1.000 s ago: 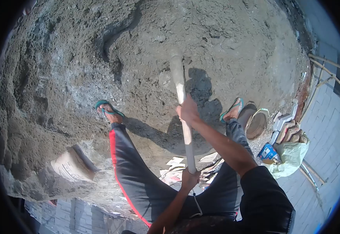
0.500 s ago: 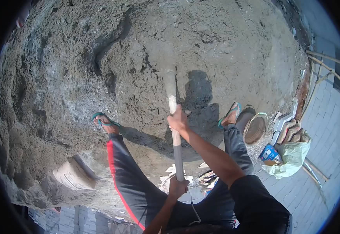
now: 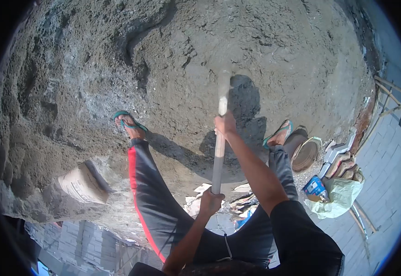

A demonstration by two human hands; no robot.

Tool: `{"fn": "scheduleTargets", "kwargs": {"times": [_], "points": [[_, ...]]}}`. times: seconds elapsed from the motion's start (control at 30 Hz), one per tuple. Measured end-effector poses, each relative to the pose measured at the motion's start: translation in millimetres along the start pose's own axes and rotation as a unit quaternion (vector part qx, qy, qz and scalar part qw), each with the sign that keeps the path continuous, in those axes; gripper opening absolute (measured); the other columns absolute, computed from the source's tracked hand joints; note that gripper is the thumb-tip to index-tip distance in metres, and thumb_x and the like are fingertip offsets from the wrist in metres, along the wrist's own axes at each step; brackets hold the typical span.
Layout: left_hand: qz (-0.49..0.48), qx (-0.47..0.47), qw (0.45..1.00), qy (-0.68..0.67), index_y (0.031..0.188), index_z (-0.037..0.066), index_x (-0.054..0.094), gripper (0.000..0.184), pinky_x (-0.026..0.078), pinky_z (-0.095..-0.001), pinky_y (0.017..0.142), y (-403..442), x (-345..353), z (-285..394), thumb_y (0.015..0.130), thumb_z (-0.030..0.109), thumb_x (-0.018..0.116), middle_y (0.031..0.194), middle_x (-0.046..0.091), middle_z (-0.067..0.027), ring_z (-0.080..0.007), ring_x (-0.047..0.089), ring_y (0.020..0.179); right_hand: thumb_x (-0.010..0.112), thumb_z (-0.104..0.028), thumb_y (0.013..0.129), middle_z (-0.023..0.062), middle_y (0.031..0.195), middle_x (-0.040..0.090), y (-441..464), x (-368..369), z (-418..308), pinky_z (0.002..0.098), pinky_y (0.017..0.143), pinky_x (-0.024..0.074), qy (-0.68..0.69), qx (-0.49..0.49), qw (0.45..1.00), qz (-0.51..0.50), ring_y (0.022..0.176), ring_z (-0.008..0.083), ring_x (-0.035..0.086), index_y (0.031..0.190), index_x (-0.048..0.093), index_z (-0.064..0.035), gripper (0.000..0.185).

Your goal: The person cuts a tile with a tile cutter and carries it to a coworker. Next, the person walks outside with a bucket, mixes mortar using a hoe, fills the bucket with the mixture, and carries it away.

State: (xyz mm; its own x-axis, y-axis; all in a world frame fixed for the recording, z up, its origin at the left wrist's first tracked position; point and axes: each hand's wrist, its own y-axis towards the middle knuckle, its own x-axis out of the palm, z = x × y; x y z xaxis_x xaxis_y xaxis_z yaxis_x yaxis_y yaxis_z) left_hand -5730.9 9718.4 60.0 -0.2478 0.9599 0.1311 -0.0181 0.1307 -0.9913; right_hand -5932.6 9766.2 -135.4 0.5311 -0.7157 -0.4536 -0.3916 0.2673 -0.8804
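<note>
A long wooden handle [image 3: 219, 156] runs from between my legs out over wet grey mortar [image 3: 182, 92]. My left hand [image 3: 211, 202] is wrapped round its near end. Farther up the shaft my right hand [image 3: 225, 124] is closed round it. The far end of the tool is coated in mortar, and whatever head it has is hidden in the mix. My feet in green sandals stand wide apart on either side.
A bucket [image 3: 306, 155] lies by my right foot. Beyond it are a pale green sack [image 3: 340, 198], a blue packet [image 3: 315, 187] and bamboo poles [image 3: 395, 99] on paving. A cement bag [image 3: 83, 184] lies at the left. Torn paper [image 3: 195, 202] is between my legs.
The handle and both hands first shifted left and have now swung back right. The far end of the handle has also moved across the mortar, and both hands still grip it.
</note>
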Motion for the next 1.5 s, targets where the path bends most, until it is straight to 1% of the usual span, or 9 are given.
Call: {"fn": "scheduleTargets", "kwargs": {"times": [0.1, 0.17, 0.33, 0.47, 0.83, 0.97, 1.13, 1.33, 1.5], "points": [[-0.065, -0.078, 0.995, 0.007, 0.095, -0.002, 0.058, 0.031, 0.049, -0.033, 0.05, -46, -23, -42, 0.071, 0.014, 0.068, 0.071, 0.062, -0.0128, -0.0197, 0.06, 0.053, 0.056, -0.005, 0.075, 0.0134, 0.072, 0.057, -101, -14, 11, 0.0342, 0.041, 0.0474, 0.113, -0.005, 0.993, -0.018, 0.047, 0.0214, 0.058, 0.107, 0.043, 0.0001, 0.035], [0.023, 0.132, 0.965, 0.225, 0.098, 0.0, 0.061, 0.03, 0.052, -0.0383, 0.065, -65, -28, -49, 0.073, 0.014, 0.066, 0.081, 0.066, -0.0164, -0.0281, 0.067, 0.071, 0.056, -0.004, 0.074, 0.0091, 0.068, 0.052, -130, -44, -5, 0.0315, 0.038, 0.0441, 0.201, -0.039, 0.978, 0.033, 0.043, 0.0178, 0.053, 0.105, 0.041, -0.0012, 0.035], [-0.011, 0.193, 0.952, 0.236, 0.096, 0.002, 0.061, 0.036, 0.05, -0.0441, 0.075, 51, -11, 62, 0.072, 0.027, 0.069, 0.086, 0.065, -0.022, -0.0403, 0.062, 0.086, 0.053, -0.004, 0.072, 0.0054, 0.062, 0.049, -31, -124, -58, 0.03, 0.04, 0.044, 0.263, -0.107, 0.944, 0.169, 0.043, 0.0158, 0.048, 0.089, 0.048, -0.0014, 0.017], [0.056, 0.087, 0.926, 0.363, 0.097, -0.002, 0.062, 0.034, 0.051, -0.0424, 0.08, 19, -62, 74, 0.074, 0.023, 0.064, 0.086, 0.064, -0.0269, -0.0413, 0.063, 0.088, 0.056, -0.008, 0.074, 0.0073, 0.062, 0.049, 24, -31, 5, 0.0345, 0.043, 0.0448, 0.301, 0.119, 0.946, 0.024, 0.046, 0.0187, 0.05, 0.075, 0.05, -0.0006, 0.009], [0.089, 0.184, 0.721, 0.662, 0.085, 0.011, 0.063, 0.021, 0.051, -0.0444, 0.066, -40, -424, 132, 0.067, 0.02, 0.063, 0.073, 0.065, -0.0152, -0.0354, 0.064, 0.071, 0.055, -0.002, 0.068, 0.01, 0.077, 0.049, -208, 141, -63, 0.0442, 0.079, 0.05, 0.656, 0.261, 0.708, 0.006, 0.072, 0.027, 0.053, 0.085, 0.045, -0.0027, 0.019], [0.099, 0.314, 0.69, 0.644, 0.072, 0.007, 0.057, 0.016, 0.046, -0.04, 0.053, -140, -382, 61, 0.07, 0.021, 0.066, 0.061, 0.061, -0.0128, -0.031, 0.063, 0.059, 0.053, -0.004, 0.06, 0.01, 0.065, 0.046, -304, 94, -22, 0.0448, 0.059, 0.0484, 0.66, 0.118, 0.742, 0.017, 0.055, 0.0282, 0.051, 0.074, 0.045, -0.0063, 0.016], [0.1, -0.088, 0.876, 0.463, 0.098, 0.001, 0.06, 0.04, 0.052, -0.0466, 0.074, -138, -186, 32, 0.073, 0.031, 0.069, 0.083, 0.066, -0.0247, -0.0399, 0.066, 0.082, 0.054, -0.008, 0.064, 0.0076, 0.061, 0.044, -146, 69, 16, 0.0402, 0.048, 0.0417, 0.49, 0.21, 0.831, -0.157, 0.048, 0.0231, 0.045, 0.07, 0.046, -0.0072, 0.01], [0.152, 0.042, 0.969, 0.189, 0.094, 0.002, 0.065, 0.032, 0.051, -0.046, 0.078, 18, -40, 19, 0.074, 0.027, 0.063, 0.086, 0.066, -0.0232, -0.0401, 0.064, 0.086, 0.054, -0.003, 0.07, 0.0101, 0.052, 0.051, -27, 35, -83, 0.0362, 0.037, 0.0428, 0.13, 0.013, 0.988, -0.087, 0.039, 0.0218, 0.051, 0.067, 0.054, 0.003, 0.007], [0.313, 0.221, 0.897, 0.22, 0.09, 0.001, 0.06, 0.029, 0.052, -0.0453, 0.073, 94, -87, 145, 0.073, 0.024, 0.065, 0.081, 0.065, -0.025, -0.0409, 0.065, 0.081, 0.061, -0.002, 0.072, 0.0121, 0.067, 0.055, 19, -9, -235, 0.0344, 0.047, 0.0519, 0.341, -0.248, 0.902, -0.097, 0.049, 0.019, 0.055, 0.091, 0.047, 0.0039, 0.025]]}}
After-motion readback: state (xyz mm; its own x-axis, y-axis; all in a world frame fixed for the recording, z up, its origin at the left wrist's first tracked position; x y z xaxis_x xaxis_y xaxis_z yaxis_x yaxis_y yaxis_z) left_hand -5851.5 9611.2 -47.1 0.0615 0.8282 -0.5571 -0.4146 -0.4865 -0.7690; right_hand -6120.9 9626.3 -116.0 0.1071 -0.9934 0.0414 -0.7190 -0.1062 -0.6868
